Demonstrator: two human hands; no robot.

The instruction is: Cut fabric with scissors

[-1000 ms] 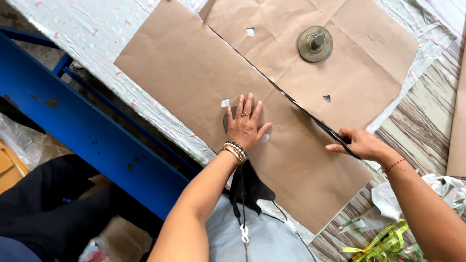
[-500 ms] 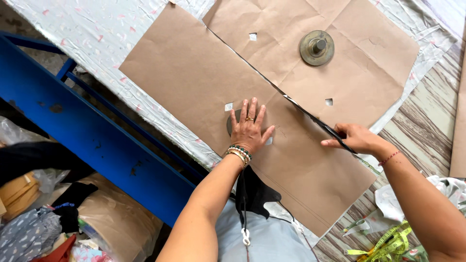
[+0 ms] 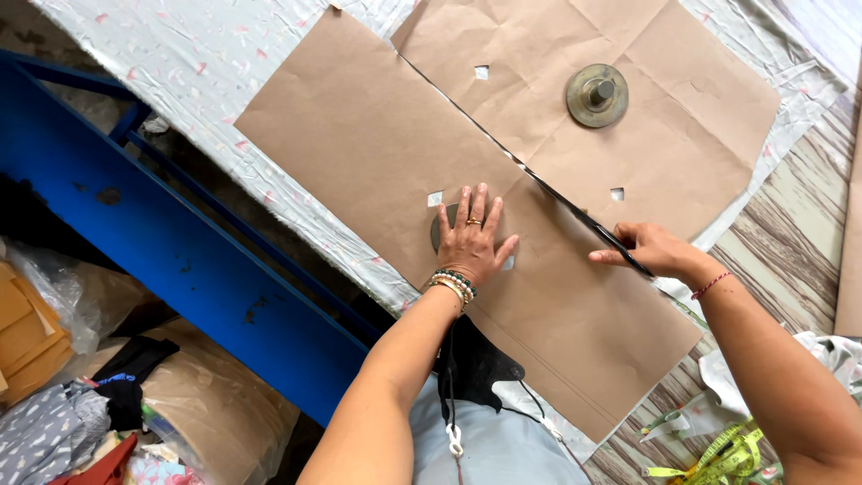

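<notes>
Patterned cloth (image 3: 224, 81) covers the table, with brown paper (image 3: 377, 135) spread flat on it. The right hand (image 3: 660, 251) is closed around scissors (image 3: 584, 216), whose blades lie along the slit between the two paper sheets. The left hand (image 3: 471, 242) presses flat, fingers spread, on a round weight (image 3: 438, 229) holding the near sheet. A second weight (image 3: 596, 94) sits on the far sheet. Uncut paper runs toward the body; a blue frame (image 3: 180, 251) borders the table's edge, bags below.
</notes>
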